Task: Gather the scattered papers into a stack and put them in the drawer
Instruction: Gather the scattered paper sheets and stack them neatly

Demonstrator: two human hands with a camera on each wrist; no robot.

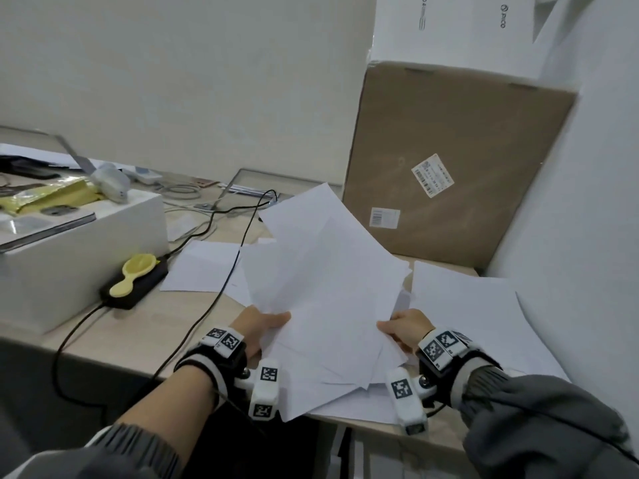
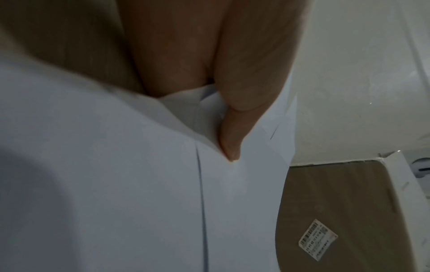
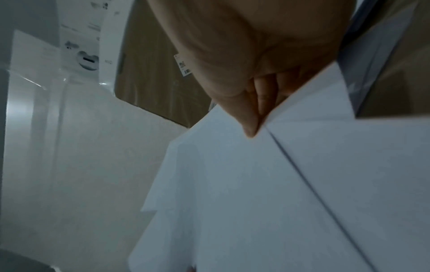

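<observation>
A loose bundle of white papers (image 1: 321, 271) is tilted up off the wooden desk (image 1: 131, 337), its sheets fanned and uneven. My left hand (image 1: 262, 324) pinches its lower left edge, thumb on top; the left wrist view shows that thumb (image 2: 232, 136) pressed into the papers (image 2: 139, 184). My right hand (image 1: 403, 328) pinches the lower right edge, and in the right wrist view its thumb (image 3: 250, 127) lies on the papers (image 3: 256, 193). More sheets lie flat on the desk: one at the left (image 1: 200, 267), a large one at the right (image 1: 466, 305). No drawer is in view.
A big cardboard box (image 1: 456, 167) stands behind the papers, with a white box (image 1: 460, 29) on top. At the left are a white box (image 1: 79, 257), a black power adapter (image 1: 135, 285) with a yellow plastic piece, and cables (image 1: 221, 264) crossing the desk.
</observation>
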